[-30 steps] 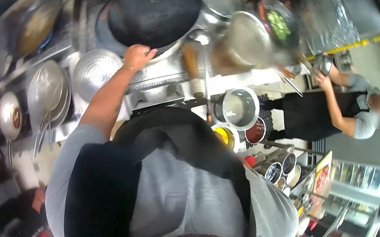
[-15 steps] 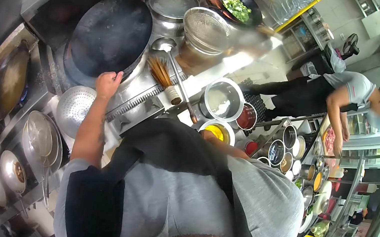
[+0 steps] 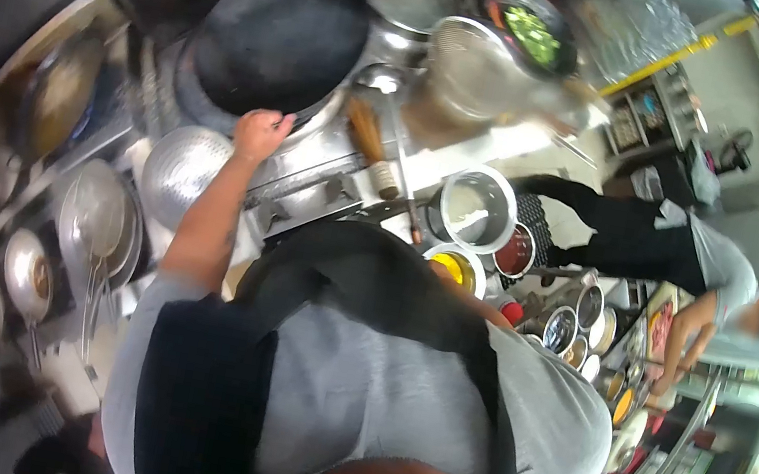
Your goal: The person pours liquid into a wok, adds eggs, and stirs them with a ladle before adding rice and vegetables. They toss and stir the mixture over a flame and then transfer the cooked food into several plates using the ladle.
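Note:
My left hand (image 3: 263, 133) is closed on the near edge of a large black wok (image 3: 282, 42), which looks tilted on the stove. Just below that hand lies a perforated metal strainer (image 3: 189, 175). My right hand (image 3: 443, 271) is low beside a pot with yellow contents (image 3: 458, 264); its fingers are mostly hidden behind my apron. A bamboo brush (image 3: 370, 144) and a long-handled ladle (image 3: 404, 155) rest on the steel counter between my hands.
Beyond the wok stand a metal pot (image 3: 409, 1), a large mesh strainer (image 3: 475, 69) and another wok with green vegetables (image 3: 531, 35). A pot of whitish liquid (image 3: 481, 209) sits to the right. Another person (image 3: 701, 253) bends over a counter farther right.
The view has shifted, so the stove and the other person sit differently in frame. My left hand keeps hold of the wok. The other person's arms have moved slightly.

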Demonstrator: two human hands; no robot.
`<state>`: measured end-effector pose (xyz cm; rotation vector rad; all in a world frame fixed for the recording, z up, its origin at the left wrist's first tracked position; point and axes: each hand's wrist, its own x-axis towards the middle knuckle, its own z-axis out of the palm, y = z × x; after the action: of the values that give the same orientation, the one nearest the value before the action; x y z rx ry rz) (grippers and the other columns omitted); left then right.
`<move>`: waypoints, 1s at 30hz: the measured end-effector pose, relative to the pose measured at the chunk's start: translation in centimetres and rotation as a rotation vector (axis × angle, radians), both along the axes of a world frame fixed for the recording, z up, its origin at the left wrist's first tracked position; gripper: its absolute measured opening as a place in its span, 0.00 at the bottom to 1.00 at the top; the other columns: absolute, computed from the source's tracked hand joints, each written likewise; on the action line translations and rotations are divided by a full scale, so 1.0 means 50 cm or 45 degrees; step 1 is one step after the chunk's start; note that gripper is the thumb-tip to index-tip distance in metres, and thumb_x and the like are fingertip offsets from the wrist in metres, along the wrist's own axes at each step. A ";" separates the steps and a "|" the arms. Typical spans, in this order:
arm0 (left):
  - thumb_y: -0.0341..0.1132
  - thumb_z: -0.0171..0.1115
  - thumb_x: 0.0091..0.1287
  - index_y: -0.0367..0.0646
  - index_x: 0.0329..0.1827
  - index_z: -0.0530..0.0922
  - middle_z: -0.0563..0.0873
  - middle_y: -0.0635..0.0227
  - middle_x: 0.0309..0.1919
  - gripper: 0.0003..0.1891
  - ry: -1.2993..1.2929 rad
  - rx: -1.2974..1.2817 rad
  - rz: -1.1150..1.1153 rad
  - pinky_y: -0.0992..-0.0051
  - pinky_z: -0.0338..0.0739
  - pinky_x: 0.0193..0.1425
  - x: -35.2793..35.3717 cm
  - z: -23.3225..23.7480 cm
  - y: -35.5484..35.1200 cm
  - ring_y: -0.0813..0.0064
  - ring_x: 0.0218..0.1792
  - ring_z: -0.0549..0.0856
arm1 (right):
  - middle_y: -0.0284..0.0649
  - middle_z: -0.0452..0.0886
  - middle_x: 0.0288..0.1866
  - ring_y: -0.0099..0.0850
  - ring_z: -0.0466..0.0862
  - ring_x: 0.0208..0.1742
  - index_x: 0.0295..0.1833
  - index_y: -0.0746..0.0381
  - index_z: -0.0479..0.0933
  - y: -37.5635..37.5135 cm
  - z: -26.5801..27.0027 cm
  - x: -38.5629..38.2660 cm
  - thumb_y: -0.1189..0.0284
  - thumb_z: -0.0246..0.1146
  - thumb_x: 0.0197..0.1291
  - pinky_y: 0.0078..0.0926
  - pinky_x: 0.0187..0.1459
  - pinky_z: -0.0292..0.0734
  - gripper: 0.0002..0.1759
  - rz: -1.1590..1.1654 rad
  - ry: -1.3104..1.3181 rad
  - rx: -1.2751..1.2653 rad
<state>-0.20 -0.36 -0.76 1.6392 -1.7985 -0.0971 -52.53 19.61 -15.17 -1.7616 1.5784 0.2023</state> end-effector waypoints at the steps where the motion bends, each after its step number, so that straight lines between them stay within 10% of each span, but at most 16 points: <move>1: 0.54 0.67 0.68 0.43 0.21 0.82 0.86 0.53 0.25 0.25 -0.024 0.030 0.012 0.51 0.80 0.40 -0.001 0.010 0.003 0.47 0.32 0.87 | 0.42 0.88 0.38 0.42 0.87 0.37 0.51 0.60 0.84 0.005 0.003 0.001 0.72 0.61 0.70 0.39 0.44 0.82 0.10 -0.036 0.014 0.000; 30: 0.51 0.67 0.66 0.44 0.22 0.85 0.89 0.56 0.28 0.21 -0.029 0.150 0.050 0.54 0.83 0.48 0.009 0.000 0.002 0.51 0.37 0.89 | 0.43 0.88 0.39 0.43 0.87 0.37 0.52 0.60 0.84 0.046 0.027 -0.009 0.71 0.61 0.70 0.40 0.44 0.82 0.10 -0.396 0.084 -0.085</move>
<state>0.27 -0.27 -0.78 1.7635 -1.8067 -0.1704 -53.00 21.89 -13.80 -1.5456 1.9009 0.0574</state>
